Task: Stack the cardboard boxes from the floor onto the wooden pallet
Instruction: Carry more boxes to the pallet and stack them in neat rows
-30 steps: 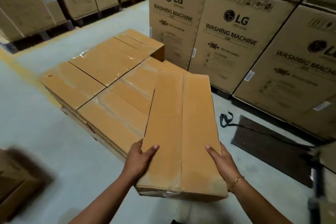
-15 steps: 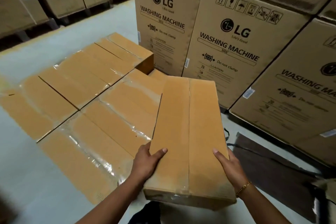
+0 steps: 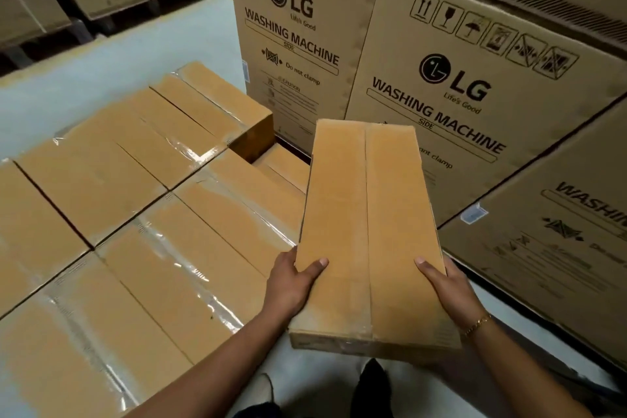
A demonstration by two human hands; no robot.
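I hold the long flat tan cardboard box (image 3: 369, 231) off the floor, both grips closed round its near end (left hand (image 3: 291, 285), right hand (image 3: 448, 288), thumbs on top), long axis running away from me, just right of the taped tan box stack (image 3: 152, 214), left hand nearer it.

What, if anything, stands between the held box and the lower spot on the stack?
Nothing visible. The left hand and right hand hold the box over the lower spot on the stack; the space under it is hidden.
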